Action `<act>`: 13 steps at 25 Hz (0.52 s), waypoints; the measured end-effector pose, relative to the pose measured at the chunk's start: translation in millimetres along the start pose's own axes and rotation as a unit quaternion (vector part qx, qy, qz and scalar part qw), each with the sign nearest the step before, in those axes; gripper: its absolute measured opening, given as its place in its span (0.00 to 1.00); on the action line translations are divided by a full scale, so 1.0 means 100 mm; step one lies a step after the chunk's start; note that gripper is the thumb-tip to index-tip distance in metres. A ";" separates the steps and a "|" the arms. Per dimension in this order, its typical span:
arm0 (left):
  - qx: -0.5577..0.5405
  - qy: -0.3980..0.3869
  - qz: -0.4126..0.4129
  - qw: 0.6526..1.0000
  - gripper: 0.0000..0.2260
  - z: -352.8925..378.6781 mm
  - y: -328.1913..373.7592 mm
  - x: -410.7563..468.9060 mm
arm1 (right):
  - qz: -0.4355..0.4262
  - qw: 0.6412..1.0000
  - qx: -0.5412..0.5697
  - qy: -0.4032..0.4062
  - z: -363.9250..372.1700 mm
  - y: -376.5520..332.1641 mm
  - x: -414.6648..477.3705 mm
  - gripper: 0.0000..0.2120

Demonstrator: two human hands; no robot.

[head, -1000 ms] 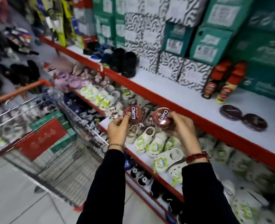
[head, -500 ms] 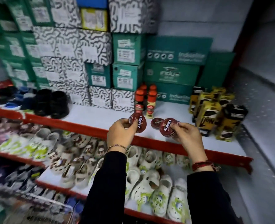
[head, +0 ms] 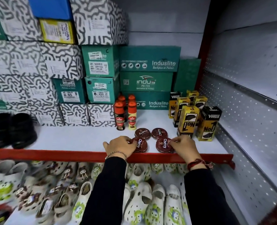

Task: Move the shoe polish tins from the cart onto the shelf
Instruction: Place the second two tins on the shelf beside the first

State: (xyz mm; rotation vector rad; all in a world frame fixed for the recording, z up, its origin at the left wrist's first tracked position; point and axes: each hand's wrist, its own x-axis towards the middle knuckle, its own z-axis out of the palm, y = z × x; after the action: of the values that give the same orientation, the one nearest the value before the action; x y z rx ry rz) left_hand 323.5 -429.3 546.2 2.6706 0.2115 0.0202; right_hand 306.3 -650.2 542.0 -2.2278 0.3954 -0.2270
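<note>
Four round maroon "Cherry" tins lie flat on the white shelf (head: 79, 138) near its red front lip. The left hand (head: 120, 146) grips the front-left tin (head: 141, 144), hiding its left edge; the right hand (head: 184, 147) pinches the front-right tin (head: 163, 145). The two rear tins (head: 142, 133) lie just behind them. Polish bottles (head: 125, 116) stand behind, yellow cartons (head: 189, 120) to the right. Blurred black shoes (head: 11, 129) sit far left.
</note>
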 end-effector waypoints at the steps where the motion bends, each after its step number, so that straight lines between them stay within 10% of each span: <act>1: 0.013 -0.014 0.009 1.000 0.19 -0.01 0.00 0.01 | 0.006 1.000 -0.007 -0.011 0.00 0.00 0.01 0.10; 13: -0.055 -0.050 0.071 0.995 0.21 -0.03 0.01 0.16 | -0.047 0.996 -0.058 -0.056 -0.03 -0.12 0.05 0.18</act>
State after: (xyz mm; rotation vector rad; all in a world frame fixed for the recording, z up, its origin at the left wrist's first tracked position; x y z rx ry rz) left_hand 338.8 -426.4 548.6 2.5641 -0.0112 -0.0567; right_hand 313.1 -646.9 553.0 -2.3644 0.2482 -0.1307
